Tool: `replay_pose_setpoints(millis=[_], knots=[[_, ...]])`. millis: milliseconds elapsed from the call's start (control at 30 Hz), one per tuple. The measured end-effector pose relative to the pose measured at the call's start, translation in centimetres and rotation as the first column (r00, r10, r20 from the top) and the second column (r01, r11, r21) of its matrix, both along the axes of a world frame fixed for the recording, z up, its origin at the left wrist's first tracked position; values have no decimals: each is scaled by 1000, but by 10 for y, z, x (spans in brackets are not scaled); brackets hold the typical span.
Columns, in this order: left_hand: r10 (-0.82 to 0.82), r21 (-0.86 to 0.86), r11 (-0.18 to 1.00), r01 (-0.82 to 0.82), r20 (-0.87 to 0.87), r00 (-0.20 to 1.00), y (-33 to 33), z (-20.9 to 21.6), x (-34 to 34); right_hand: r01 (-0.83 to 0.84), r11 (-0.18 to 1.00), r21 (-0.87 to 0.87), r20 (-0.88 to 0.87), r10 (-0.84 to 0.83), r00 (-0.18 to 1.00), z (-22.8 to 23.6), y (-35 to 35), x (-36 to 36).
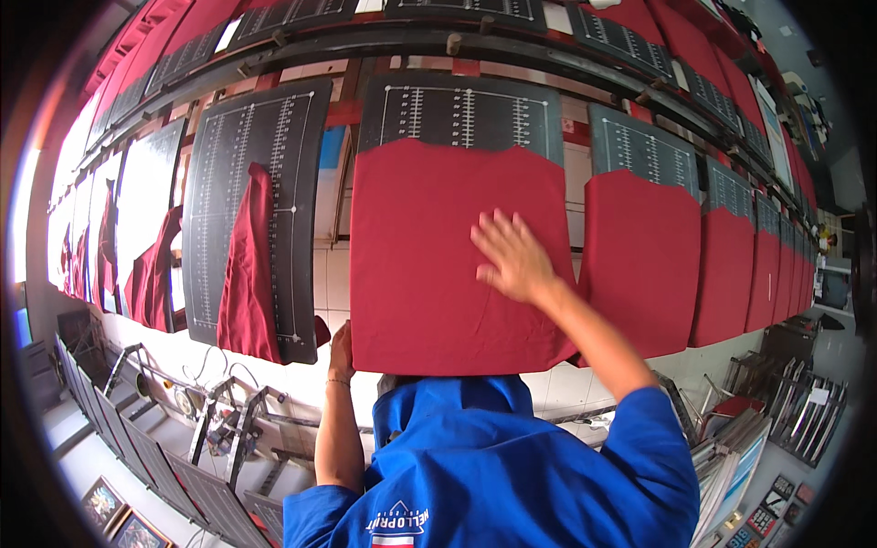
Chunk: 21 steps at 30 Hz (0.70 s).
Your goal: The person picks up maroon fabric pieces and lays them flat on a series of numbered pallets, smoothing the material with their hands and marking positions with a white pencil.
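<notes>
A dark red shirt panel [452,256] lies mostly smooth over a black board with white ruler markings [470,100], whose far end shows beyond the cloth. My right hand [513,258] rests flat on the panel, right of its middle, with the fingers stretched out and nothing held. Down at the panel's near left edge is my left hand [341,353], upright against the side of the cloth. Its fingers are partly hidden by the edge, so their grip cannot be made out.
To the right, more boards carry red panels [641,265]. On the left board [206,219], a narrow folded red piece [251,283] lies lengthwise. A dark metal rail [402,41] runs behind, with another row of boards beyond. Metal frames [224,411] stand at lower left.
</notes>
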<state>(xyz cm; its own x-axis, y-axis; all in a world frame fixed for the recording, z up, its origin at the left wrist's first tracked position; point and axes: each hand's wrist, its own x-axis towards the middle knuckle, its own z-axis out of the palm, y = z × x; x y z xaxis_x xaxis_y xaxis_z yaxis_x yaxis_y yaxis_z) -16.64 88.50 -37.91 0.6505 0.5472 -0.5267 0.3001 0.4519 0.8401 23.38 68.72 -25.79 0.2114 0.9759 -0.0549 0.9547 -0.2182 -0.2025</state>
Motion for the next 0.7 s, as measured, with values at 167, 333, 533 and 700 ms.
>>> replay_pose_setpoints(millis=[167,333,533,700], knots=[[196,-270,942,-199,-37,980,4,-9,-5,213,961,178,85,-231,969,-16,73,83],[280,-257,916,-307,-133,951,0,1,16,-204,978,50,-213,210,954,-10,-5,-120],[264,-116,947,-301,-259,929,5,-18,-8,-19,996,83,112,10,994,15,70,-4],[177,247,968,-42,-557,812,-2,-35,-89,248,950,189,69,-265,962,12,145,-37]])
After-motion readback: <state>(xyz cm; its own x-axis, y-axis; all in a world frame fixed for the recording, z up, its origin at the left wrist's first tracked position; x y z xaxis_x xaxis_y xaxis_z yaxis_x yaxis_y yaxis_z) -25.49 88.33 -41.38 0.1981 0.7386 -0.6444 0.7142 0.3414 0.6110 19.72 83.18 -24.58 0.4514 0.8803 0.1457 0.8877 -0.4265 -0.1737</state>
